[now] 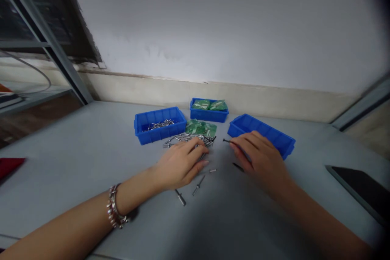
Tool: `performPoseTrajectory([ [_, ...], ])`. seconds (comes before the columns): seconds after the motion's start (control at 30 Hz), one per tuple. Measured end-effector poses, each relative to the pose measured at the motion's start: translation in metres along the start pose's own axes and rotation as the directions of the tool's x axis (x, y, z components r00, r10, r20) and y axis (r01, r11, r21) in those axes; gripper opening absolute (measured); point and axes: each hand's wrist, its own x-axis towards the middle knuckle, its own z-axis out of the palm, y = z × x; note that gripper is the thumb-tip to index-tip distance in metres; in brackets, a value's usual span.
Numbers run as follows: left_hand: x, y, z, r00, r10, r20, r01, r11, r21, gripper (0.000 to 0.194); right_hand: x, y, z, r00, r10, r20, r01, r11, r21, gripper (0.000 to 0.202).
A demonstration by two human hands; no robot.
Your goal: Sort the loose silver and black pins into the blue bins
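My left hand (pixel 183 164) rests palm down at the near edge of a pile of silver pop rivets (pixel 190 136), fingers apart and slightly bent. A bracelet hangs on that wrist. Just below the hand lie a few loose rivets (pixel 198 185) and a small metal sleeve (pixel 213 170). My right hand (pixel 263 160) is closed in a pinch on a black screw (pixel 227 141), whose head points left toward the pile. Beneath those fingers a second dark, thin piece (pixel 238 167) lies on the table. The right palm and some fingertips are hidden.
A blue bin (pixel 160 133) at left holds rivets. Another blue bin (pixel 210 115) at the back holds green packets, and one green packet (pixel 201 127) lies before it. A third blue bin (pixel 265 132) stands behind my right hand. A dark tablet-like object (pixel 359 187) lies far right.
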Motion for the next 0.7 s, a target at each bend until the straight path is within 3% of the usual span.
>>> performPoseTrajectory([
  [0.17, 0.001, 0.0, 0.0, 1.0, -0.01, 0.003, 0.01, 1.0, 0.004, 0.028, 0.001, 0.021, -0.002, 0.986, 0.166, -0.017, -0.166, 0.958, -0.234, 0.028],
  [0.37, 0.003, 0.0, 0.0, 1.0, -0.019, 0.009, 0.018, 1.0, 0.025, 0.029, -0.004, 0.04, 0.003, 0.962, 0.263, -0.074, -0.271, 0.881, -0.389, 0.032],
  [0.5, 0.003, 0.001, 0.0, 0.999, -0.023, 0.031, 0.021, 0.999, 0.045, 0.032, -0.006, 0.047, 0.007, 0.942, 0.335, -0.027, -0.309, 0.833, -0.459, 0.034],
  [0.7, 0.003, 0.002, -0.002, 0.999, -0.014, 0.039, 0.012, 0.999, 0.049, 0.033, -0.009, 0.052, 0.01, 0.937, 0.348, 0.03, -0.288, 0.817, -0.499, 0.038],
])
